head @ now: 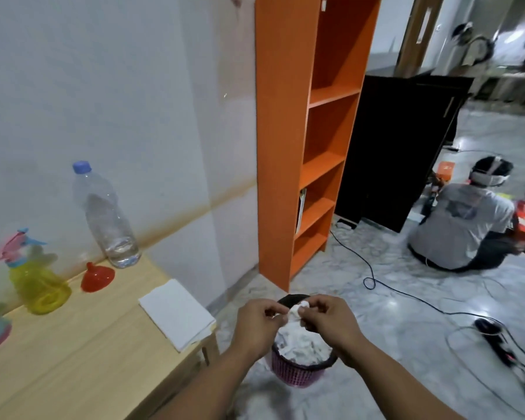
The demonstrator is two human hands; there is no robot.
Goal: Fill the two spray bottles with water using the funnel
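Head view, your left hand (259, 324) and right hand (331, 324) both pinching a crumpled white tissue (296, 310) over the pink wastebasket (294, 374), red funnel (97, 277) upside down on the desk (82, 359).

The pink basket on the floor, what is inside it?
The pink basket holds crumpled white paper, heaped to its dark-lined rim. Whatever lies beneath the paper is covered and cannot be seen.

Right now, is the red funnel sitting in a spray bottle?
No, the red funnel sits upside down on the wooden table, beside the yellow spray bottle.
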